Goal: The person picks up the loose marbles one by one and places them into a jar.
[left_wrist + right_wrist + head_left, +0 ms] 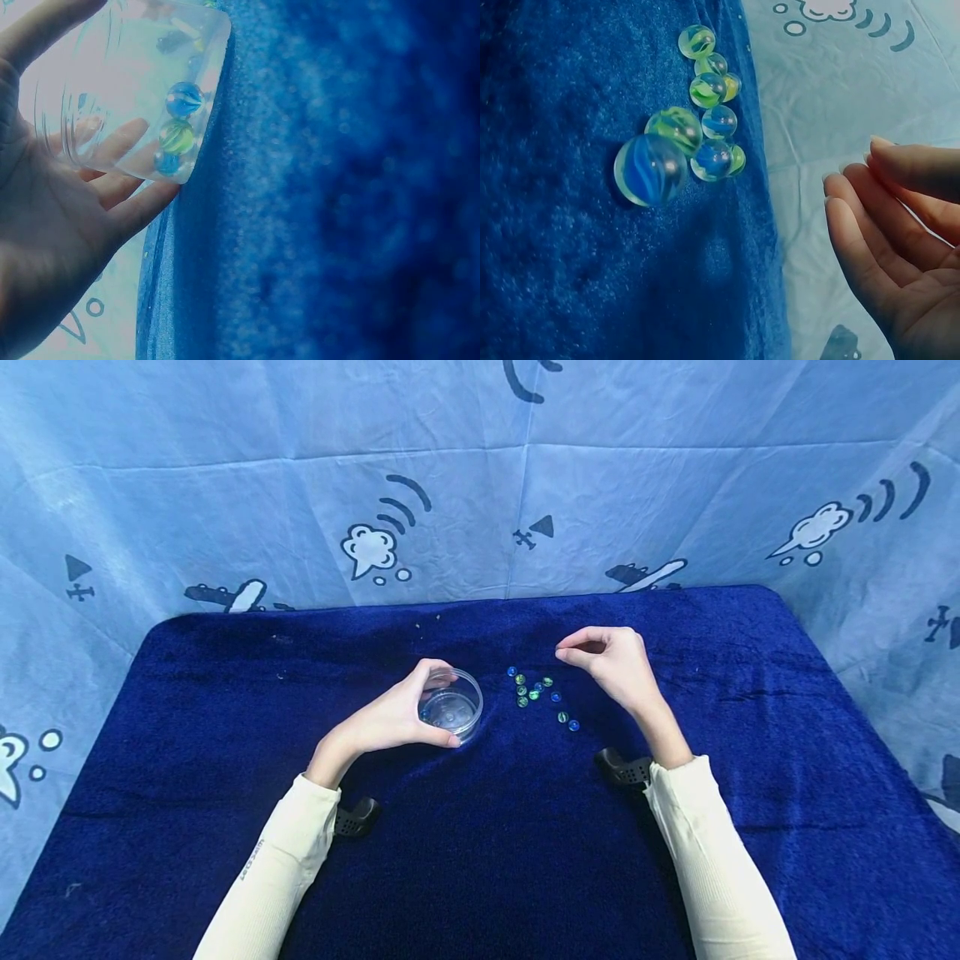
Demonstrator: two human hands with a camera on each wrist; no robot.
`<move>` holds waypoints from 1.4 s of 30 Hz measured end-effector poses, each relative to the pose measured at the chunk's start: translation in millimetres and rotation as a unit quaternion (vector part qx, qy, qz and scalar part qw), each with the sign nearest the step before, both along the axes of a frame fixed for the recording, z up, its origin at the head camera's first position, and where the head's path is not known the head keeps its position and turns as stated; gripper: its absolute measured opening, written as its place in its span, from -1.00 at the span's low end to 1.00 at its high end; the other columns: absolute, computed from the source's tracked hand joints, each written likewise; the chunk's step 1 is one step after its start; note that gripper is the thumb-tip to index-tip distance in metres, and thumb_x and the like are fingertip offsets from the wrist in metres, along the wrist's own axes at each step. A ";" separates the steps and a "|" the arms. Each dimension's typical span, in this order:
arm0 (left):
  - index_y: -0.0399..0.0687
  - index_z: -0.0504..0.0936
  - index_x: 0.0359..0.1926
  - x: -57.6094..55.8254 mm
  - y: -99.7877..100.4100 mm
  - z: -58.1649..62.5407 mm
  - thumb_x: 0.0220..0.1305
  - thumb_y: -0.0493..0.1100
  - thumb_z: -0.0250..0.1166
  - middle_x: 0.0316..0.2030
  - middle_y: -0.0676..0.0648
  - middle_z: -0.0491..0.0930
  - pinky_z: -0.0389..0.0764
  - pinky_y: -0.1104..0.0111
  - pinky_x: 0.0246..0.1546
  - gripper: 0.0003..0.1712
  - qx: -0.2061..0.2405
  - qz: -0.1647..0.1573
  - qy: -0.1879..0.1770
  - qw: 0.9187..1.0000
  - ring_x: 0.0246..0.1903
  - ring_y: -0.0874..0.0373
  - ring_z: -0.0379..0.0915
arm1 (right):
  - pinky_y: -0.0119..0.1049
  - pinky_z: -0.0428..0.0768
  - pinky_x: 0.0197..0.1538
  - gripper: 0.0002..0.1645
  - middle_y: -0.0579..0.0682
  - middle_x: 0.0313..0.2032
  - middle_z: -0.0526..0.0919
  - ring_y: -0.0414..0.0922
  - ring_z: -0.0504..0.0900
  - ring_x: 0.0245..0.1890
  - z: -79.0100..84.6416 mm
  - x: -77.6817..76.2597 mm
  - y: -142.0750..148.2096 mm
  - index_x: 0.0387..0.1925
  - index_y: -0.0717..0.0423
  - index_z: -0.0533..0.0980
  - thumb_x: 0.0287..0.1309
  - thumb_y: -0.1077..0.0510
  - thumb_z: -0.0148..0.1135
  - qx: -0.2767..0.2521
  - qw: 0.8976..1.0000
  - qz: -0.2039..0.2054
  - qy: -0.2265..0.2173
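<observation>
My left hand (390, 714) grips a clear round plastic tub (474, 727), thumb and fingers wrapped around its side. Through the tub's wall, the left wrist view shows a blue marble (185, 100) and a green marble (178, 136) low inside, with another blue one beneath. To the right of the tub, several blue and green glass marbles (534, 695) lie loose on the cloth. My right hand (618, 664) is just beyond and right of them, with thumb and index fingertips close together. No marble shows between these fingers; the others are loosely bent.
Dark blue velvety cloth (480, 860) covers the table. Behind it hangs a light blue printed curtain (465, 493). A black wrist mount (622, 768) juts inward from the right sleeve, and another black mount (358, 818) from the left.
</observation>
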State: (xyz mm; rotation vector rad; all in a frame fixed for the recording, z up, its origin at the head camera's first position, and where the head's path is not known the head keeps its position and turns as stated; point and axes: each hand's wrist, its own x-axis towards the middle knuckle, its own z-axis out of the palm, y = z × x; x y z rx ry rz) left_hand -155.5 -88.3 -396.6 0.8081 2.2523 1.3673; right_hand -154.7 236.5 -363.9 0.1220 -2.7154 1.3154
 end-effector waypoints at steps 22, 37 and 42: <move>-0.23 0.23 0.38 0.9 0.1 1.0 -0.01 -0.17 0.67 0.36 -0.31 0.40 0.26 0.05 0.46 0.03 0.005 0.001 0.004 1.000 0.42 -0.16 0.29 | -0.50 0.53 -0.17 -0.83 0.10 -0.25 0.81 -0.42 0.67 -0.32 -4.3 -2.3 11.4 -0.24 0.25 0.76 0.21 0.19 0.48 -0.013 0.998 0.026 -0.047; -0.22 0.22 0.38 0.8 0.1 -1.7 -0.02 -0.16 0.67 0.38 -0.29 0.39 0.25 0.06 0.47 0.05 0.006 0.004 -0.001 1.000 0.43 -0.14 0.28 | -0.47 0.53 -0.20 -0.82 0.00 -0.33 0.80 -0.34 0.67 -0.33 -11.1 -3.9 20.6 -0.27 0.23 0.76 0.19 0.16 0.50 0.011 0.995 0.048 -0.082; -0.22 0.23 0.38 0.6 0.1 -2.9 -0.02 -0.16 0.67 0.37 -0.29 0.40 0.25 0.06 0.47 0.04 0.006 0.003 0.002 1.000 0.43 -0.13 0.28 | -0.45 0.52 -0.22 -0.82 -0.02 -0.38 0.79 -0.31 0.66 -0.37 -13.6 -4.6 20.6 -0.27 0.25 0.75 0.19 0.18 0.50 0.012 0.993 0.068 -0.095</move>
